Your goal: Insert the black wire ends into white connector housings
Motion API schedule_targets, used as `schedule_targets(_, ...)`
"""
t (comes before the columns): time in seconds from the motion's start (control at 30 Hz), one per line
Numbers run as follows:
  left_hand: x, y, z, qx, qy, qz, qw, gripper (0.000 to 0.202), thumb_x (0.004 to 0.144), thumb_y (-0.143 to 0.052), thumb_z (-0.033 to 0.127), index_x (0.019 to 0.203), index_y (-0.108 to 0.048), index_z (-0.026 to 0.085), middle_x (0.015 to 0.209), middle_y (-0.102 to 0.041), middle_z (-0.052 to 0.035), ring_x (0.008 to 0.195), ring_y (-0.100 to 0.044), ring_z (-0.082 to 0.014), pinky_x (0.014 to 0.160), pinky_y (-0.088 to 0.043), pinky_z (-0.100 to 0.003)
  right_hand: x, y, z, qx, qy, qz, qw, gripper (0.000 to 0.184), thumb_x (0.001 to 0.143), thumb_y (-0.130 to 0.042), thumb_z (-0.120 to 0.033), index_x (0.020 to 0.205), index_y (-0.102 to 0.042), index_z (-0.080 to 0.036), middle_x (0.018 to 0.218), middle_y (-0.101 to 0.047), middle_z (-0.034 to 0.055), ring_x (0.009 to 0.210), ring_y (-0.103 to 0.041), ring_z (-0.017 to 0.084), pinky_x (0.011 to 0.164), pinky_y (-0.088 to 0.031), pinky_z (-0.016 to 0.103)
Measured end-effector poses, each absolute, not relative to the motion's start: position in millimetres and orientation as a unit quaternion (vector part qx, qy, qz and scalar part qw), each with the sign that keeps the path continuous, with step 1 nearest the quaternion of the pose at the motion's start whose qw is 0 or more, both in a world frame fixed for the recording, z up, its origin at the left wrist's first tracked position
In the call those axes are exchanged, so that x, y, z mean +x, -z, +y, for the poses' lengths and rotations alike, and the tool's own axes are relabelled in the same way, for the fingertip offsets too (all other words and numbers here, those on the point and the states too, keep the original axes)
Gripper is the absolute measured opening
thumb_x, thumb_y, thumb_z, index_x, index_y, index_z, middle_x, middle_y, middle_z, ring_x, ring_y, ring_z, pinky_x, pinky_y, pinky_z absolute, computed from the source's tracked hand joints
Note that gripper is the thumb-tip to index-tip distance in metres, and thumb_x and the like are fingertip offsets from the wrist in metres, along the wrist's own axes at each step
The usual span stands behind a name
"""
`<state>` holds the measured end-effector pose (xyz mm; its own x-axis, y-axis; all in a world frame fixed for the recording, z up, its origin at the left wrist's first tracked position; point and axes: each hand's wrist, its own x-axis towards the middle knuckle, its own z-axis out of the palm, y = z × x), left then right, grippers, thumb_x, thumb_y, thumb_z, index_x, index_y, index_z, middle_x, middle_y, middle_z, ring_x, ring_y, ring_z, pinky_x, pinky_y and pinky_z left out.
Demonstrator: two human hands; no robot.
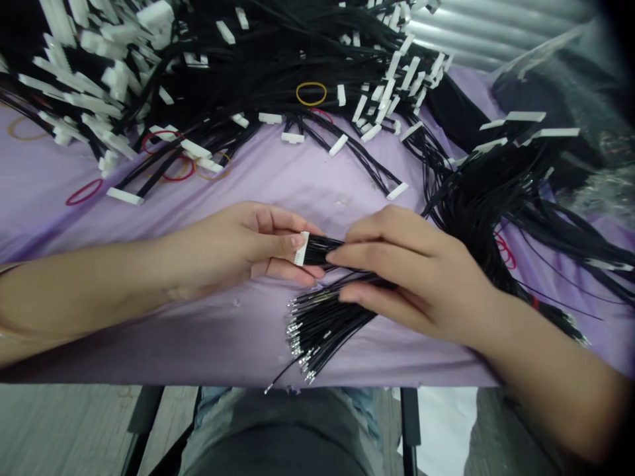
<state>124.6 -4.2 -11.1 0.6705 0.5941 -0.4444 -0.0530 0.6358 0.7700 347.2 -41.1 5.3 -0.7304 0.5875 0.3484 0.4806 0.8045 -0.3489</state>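
Dark cloth [278,443] over my jeans [211,400] lies just below the lilac sheet [149,330]. My left hand [218,248] pinches a white connector housing [301,248] in its fingertips, and my right hand [417,271] curls its fingers around the black wires [320,251] just behind it; neither hand has let go. The housing sits near the middle of the sheet, closer to its near edge. Its long axis runs roughly toward and away from me, across the line of my hands. The wires leave it sideways toward my right hand, then bend and fan toward me, ending in crimped metal terminals [300,340] by the near edge, where one hangs past it. A sharp tug between my hands could pull a wire from the housing, and that overhanging end could snag or bend. Along the far edge lies a heap of black wire harnesses [258,66] with white connectors, and a red rubber band [84,192] lies toward the left edge.
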Motion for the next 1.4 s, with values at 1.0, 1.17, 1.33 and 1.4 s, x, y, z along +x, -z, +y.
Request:
schedule_targets(1.0, 126, 8, -5, 0.435, -0.17, 0.398, 0.789, 0.016, 0.089, -0.059, 0.014, 0.104, -0.063, 0.013, 0.088, -0.073, -0.0052, 0.082, -0.072, -0.0191, 0.077, -0.059, -0.024, 347, -13, -50, -0.349, -0.229, -0.891, 0.179, 0.01, 0.094, -0.044, -0.015, 0.089, -0.051, -0.012, 0.084, -0.056, 0.0027, 0.074, -0.051, 0.009, 0.067, -0.045, 0.023)
schedule_targets(1.17, 129, 6, -6, 0.456, -0.158, 0.406, 0.776, 0.01, 0.087, -0.061, 0.013, 0.094, -0.067, 0.017, 0.083, -0.072, -0.002, 0.081, -0.071, -0.0168, 0.071, -0.059, -0.019, 339, -2, -44, -0.452, -0.223, -0.816, 0.283, 0.009, 0.081, -0.06, -0.011, 0.077, -0.052, -0.014, 0.059, -0.046, -0.0077, 0.049, -0.039, 0.002, 0.045, -0.033, 0.014)
schedule_targets(1.33, 127, 8, -5, 0.442, -0.172, 0.384, 0.793, 0.008, 0.086, -0.064, 0.015, 0.093, -0.068, 0.017, 0.083, -0.072, -0.0035, 0.072, -0.069, -0.0145, 0.064, -0.058, -0.016, 335, 4, -44, -0.439, -0.175, -0.83, 0.296, 0.011, 0.077, -0.064, -0.012, 0.069, -0.055, -0.014, 0.054, -0.048, -0.0079, 0.046, -0.039, 0.001, 0.043, -0.032, 0.014)
schedule_targets(1.4, 127, 7, -5, 0.44, -0.17, 0.39, 0.791, 0.009, 0.084, -0.066, 0.013, 0.092, -0.068, 0.017, 0.082, -0.072, -0.0033, 0.072, -0.069, -0.0146, 0.062, -0.057, -0.014, 334, 4, -44, -0.439, -0.166, -0.833, 0.295, 0.011, 0.077, -0.063, -0.012, 0.069, -0.056, -0.014, 0.053, -0.047, -0.0076, 0.046, -0.039, 0.002, 0.043, -0.032, 0.015)
